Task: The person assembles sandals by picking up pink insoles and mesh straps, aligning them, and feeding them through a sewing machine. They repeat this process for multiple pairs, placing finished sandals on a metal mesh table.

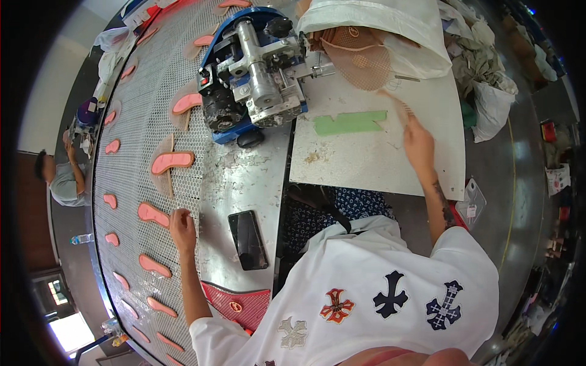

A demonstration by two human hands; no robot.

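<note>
- Pink, brown-edged, sole-shaped piece (152, 215) on grey mesh belt (131, 183), at left hand (182, 229); whether gripped, cannot tell.
- Probably light, bendable; best held by edges.
- In right hand (418, 143), pinched: thin, blurred tan piece (403, 110), above white tabletop (366, 158).

Looks like factory workshop for shoe parts. Has mesh conveyor belt (133, 174) along left, carrying rows of pink sole-shaped pieces (154, 215). Has blue-framed machine (259, 76) at far middle, beside scuffed white worktable (378, 158). Shows large white sack (418, 33) at worktable's far end, stuffed bags (493, 110) farther right, another person (66, 183) beyond belt at left.
</note>
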